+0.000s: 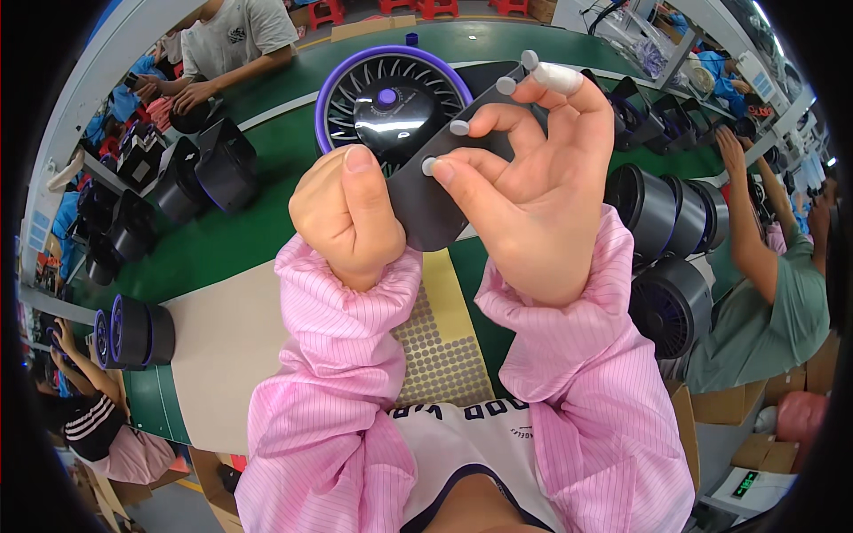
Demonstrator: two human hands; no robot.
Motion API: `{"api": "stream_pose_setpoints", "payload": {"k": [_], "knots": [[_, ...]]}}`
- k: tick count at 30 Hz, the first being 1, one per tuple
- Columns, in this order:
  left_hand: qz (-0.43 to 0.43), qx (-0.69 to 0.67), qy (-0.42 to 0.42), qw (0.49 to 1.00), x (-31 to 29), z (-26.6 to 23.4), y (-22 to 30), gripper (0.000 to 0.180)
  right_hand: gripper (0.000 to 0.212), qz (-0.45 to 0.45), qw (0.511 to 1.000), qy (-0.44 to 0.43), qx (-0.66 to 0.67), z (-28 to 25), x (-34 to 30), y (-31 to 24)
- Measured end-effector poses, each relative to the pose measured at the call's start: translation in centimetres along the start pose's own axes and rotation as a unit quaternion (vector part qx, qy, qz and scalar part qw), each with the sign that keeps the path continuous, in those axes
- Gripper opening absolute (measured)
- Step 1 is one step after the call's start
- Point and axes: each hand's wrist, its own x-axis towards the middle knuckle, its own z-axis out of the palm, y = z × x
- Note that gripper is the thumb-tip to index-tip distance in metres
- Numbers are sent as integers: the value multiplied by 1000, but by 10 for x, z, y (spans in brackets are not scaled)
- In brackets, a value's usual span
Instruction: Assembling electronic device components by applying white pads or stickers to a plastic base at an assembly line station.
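My left hand (346, 209) is closed in a fist, thumb uppermost, at the near left edge of a dark, smooth plastic housing (431, 209) with a rounded end. Between the thumb and index finger of my right hand (542, 186) is a grey round sticker (429, 166), held against the housing's surface. More grey dots sit on the other fingertips, and one finger has a white wrap. Just beyond stands a round black fan-like unit (391, 98) with a purple rim and glossy centre; whether it joins the housing I cannot tell. Below my hands lies a yellow sheet (458, 311) with rows of grey dots.
Black cylindrical units (644, 209) stand at the right, dark housings (222, 164) at the left, and purple-edged rings (129, 333) at the near left. A beige board (222, 346) covers part of the green table (284, 169). Other people work around it.
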Motion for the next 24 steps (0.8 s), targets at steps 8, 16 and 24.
{"api": "stream_pose_setpoints", "payload": {"k": [8, 16, 24], "knots": [[-70, -14, 57, 996, 2, -2, -4, 40, 68, 35, 999, -18, -27, -23, -16, 3], [-95, -17, 41, 994, 2, -10, -7, 40, 66, 93, 994, -60, 0, -22, -26, 2], [-96, 54, 71, 991, 1, -6, 0, 38, 65, -32, 954, -62, -291, -31, -16, 12]]}}
